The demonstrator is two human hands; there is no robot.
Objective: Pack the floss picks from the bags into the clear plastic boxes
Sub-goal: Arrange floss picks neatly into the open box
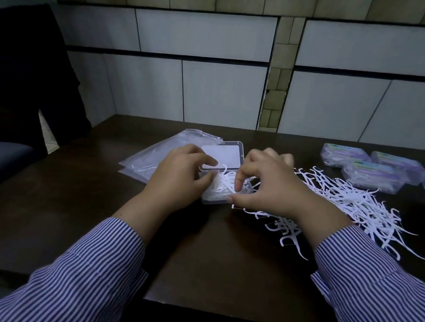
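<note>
A clear plastic box stands open at the table's middle, its lid tipped back, with white floss picks piled inside. My left hand curls around the box's left side, thumb and forefinger at its rim. My right hand hovers over the box's right side, fingers bent down and pinching picks in the box. A large loose heap of floss picks spreads over the table to the right, partly hidden under my right wrist.
Flat clear plastic bags lie behind my left hand. Several closed, filled boxes with purple labels sit at the far right. A dark chair stands left of the dark table. A tiled wall rises behind.
</note>
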